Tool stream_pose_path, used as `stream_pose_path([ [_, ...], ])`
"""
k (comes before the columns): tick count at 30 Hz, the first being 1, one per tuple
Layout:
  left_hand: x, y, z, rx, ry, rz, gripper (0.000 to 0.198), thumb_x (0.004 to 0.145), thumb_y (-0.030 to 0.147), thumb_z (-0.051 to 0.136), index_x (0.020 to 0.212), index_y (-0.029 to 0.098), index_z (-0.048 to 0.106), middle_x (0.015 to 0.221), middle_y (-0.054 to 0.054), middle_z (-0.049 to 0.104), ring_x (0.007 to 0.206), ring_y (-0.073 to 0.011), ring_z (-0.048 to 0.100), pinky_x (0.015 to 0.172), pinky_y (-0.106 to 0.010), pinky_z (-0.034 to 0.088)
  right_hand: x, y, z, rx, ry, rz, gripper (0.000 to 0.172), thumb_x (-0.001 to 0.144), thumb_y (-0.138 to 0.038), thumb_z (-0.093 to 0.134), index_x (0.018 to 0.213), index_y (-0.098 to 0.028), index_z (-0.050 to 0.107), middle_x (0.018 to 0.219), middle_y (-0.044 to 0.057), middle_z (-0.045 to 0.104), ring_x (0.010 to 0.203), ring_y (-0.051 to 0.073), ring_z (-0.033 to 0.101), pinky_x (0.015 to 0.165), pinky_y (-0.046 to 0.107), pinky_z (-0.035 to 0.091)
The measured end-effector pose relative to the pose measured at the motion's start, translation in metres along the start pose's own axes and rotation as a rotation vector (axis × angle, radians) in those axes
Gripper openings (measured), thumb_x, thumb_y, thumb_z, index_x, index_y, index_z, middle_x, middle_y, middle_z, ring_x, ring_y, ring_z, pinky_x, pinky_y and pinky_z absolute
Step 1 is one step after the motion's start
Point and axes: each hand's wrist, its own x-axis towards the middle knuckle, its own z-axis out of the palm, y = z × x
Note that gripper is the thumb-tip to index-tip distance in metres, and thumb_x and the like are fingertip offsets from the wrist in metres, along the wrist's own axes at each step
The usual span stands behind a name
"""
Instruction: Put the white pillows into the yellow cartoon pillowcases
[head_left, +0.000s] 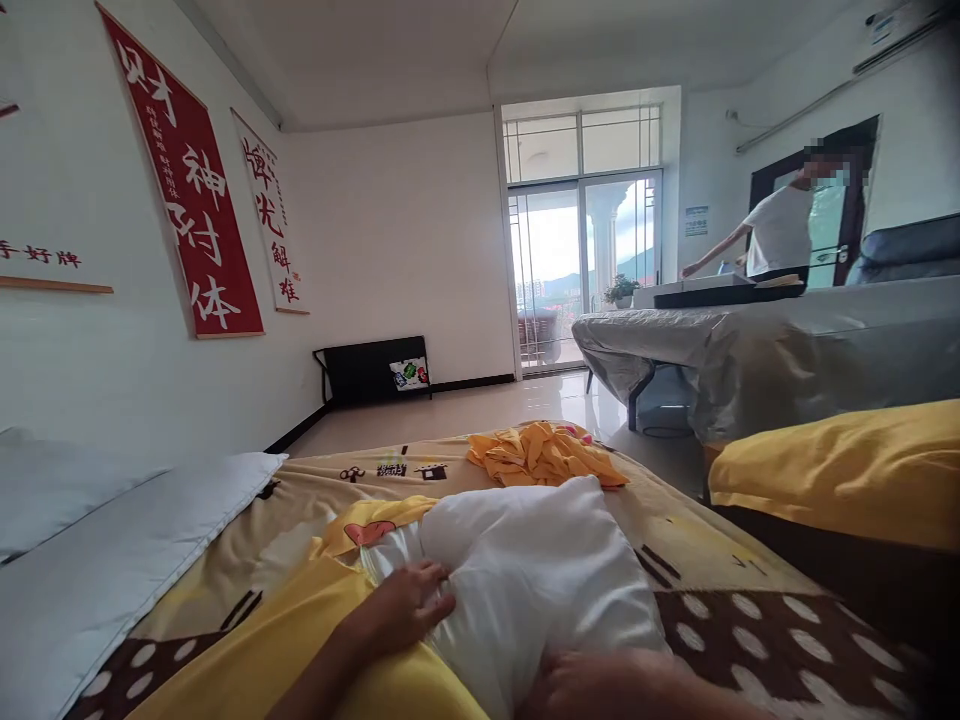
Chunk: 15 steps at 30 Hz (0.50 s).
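Observation:
A white pillow (555, 560) lies on the patterned bedspread in front of me, partly inside a yellow pillowcase (315, 640) with an orange-red print near its far edge. My left hand (409, 605) rests over the pillow's left side, where it meets the pillowcase, with thumb and fingers apart. At the pillow's near edge is my right hand (600, 685), blurred and cut off by the frame's bottom, so its fingers cannot be made out. Beyond the pillow lies a crumpled orange cloth (544, 455).
White pillows (172, 540) lie at the left on the bedspread (750, 570). To the right is a yellow cushion (840, 470). Farther back stand a plastic-covered table (660, 335) and a person (780, 230). A black folded frame (367, 370) leans against the wall.

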Motion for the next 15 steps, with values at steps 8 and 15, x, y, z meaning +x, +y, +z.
stream_pose_path([
  [8,-0.012,-0.004,0.026,0.095,-0.082,-0.032,0.031,0.085,0.043,0.045,0.087,0.020,0.066,0.093,-0.007,0.070,0.085,-0.0232,0.064,0.073,-0.029,0.046,0.097,0.065,-0.081,-0.008,0.426,0.416,0.047,0.084,-0.039,0.055,0.125,-0.016,0.055,0.121,0.017,0.061,0.112,0.029,0.057,0.097,0.046,0.037],
  [15,-0.011,-0.026,-0.019,0.185,0.113,-0.109,0.033,0.086,0.028,0.038,0.109,0.020,0.062,0.107,-0.004,0.067,0.097,-0.0182,0.060,0.082,-0.027,0.046,0.130,0.053,-0.014,-0.213,0.338,0.474,0.027,0.088,-0.031,0.050,0.108,-0.018,0.063,0.090,0.013,0.072,0.085,0.026,0.068,0.079,0.036,0.048],
])
